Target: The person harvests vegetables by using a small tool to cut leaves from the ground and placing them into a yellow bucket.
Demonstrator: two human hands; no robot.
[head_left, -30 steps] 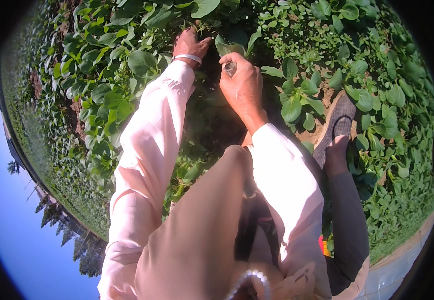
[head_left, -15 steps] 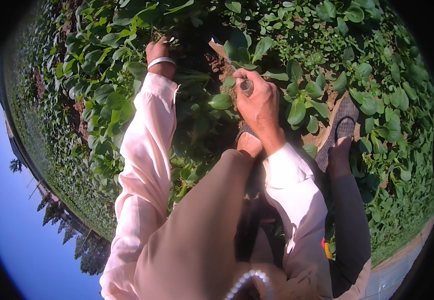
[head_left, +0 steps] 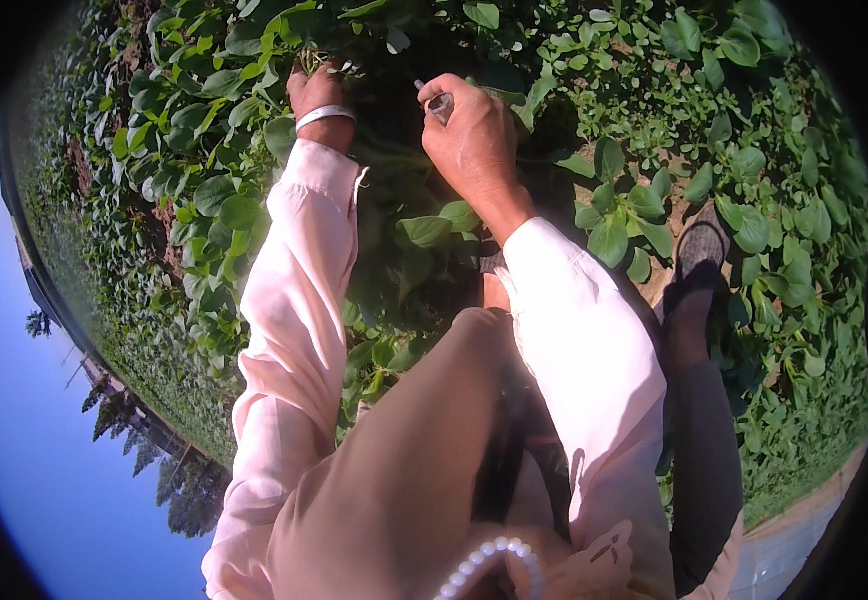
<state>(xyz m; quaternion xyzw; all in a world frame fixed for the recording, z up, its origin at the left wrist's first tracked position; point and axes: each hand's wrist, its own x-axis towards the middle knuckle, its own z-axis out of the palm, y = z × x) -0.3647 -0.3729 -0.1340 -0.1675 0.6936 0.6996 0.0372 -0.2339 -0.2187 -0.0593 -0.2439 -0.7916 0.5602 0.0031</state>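
My left hand (head_left: 320,98), with a white bangle at the wrist, is closed round a small bunch of green plants (head_left: 330,62) at the upper left. Just to its right, my right hand (head_left: 474,140) grips a short-handled bladed tool (head_left: 440,108). The round end of its handle sticks out of the fist toward me. Its blade is lost in the dark shade among the leaves. The two hands are apart. Below my right hand, broad leaves (head_left: 429,231) grow from shaded soil.
Leafy plants (head_left: 629,210) stand close together on the right, with low small-leaved growth (head_left: 614,70) beyond. My shoe (head_left: 702,245) rests on soil at the right. My bent knee (head_left: 474,330) rises between the arms. A pale strip (head_left: 784,550) borders the field at lower right.
My right hand has moved up and left with the tool, nearer my left hand. The blade, seen over soil before, is now in shade. The left hand has barely shifted.
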